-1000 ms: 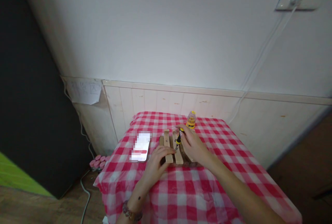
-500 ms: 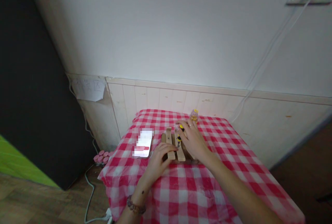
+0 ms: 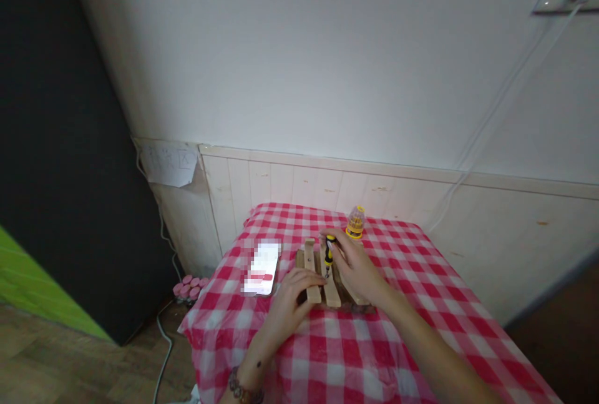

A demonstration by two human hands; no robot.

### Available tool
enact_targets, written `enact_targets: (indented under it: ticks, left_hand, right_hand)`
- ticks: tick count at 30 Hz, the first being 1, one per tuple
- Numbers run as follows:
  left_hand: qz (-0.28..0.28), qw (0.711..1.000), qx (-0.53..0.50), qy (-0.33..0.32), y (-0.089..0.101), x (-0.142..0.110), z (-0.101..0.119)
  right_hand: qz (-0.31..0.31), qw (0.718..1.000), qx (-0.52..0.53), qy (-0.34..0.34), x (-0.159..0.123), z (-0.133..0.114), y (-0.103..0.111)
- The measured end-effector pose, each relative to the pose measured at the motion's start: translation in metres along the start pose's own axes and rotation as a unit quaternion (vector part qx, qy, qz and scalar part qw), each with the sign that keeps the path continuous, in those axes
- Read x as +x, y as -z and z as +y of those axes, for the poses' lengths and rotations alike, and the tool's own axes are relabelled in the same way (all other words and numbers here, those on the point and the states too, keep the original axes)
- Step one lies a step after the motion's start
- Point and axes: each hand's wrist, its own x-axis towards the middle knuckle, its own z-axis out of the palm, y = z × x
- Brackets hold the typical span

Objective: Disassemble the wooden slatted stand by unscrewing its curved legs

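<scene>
My right hand (image 3: 358, 266) is closed around a small black-and-yellow screwdriver (image 3: 330, 253), which stands nearly upright. Its tip points down at a pale wooden slat (image 3: 332, 295), close to my left fingertips. Under the slats lies a darker, rough wooden base (image 3: 360, 308). My left hand (image 3: 292, 295) grips the work from the left, its fingers across a second pale slat (image 3: 309, 260) that has a hole in it and its thumb at the near side. Another pale slat is partly hidden below my right hand. Whether the tip sits on a screw is too small to tell.
A phone (image 3: 262, 268) with a lit screen lies left of the wood. Behind my right hand stands a clear-and-yellow bit holder (image 3: 356, 223). A red-and-white checked cloth (image 3: 322, 354) covers the table, against the wall panelling (image 3: 290, 179). A cable (image 3: 161, 341) runs along the floor at left.
My right hand has shifted its fingers on the screwdriver, showing more of the handle, which is now more upright. My left hand stays on the slats. The camera view has shifted slightly.
</scene>
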Motion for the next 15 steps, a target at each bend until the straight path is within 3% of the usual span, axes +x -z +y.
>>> enact_targets:
  ticks: [3, 7, 15]
  left_hand:
    - [0.002, 1.000, 0.001, 0.002, 0.000, 0.000, 0.001]
    - [0.004, 1.000, -0.001, 0.002, 0.000, 0.000, 0.002]
    - [0.011, 1.000, 0.002, 0.009, 0.000, 0.002, 0.006]
  right_hand:
    - [-0.010, 0.999, 0.006, -0.030, 0.000, -0.005, -0.004]
    - [-0.025, 0.994, -0.067, -0.081, 0.003, -0.012, -0.005]
    - [-0.025, 0.985, -0.119, -0.122, 0.008, -0.022, -0.005]
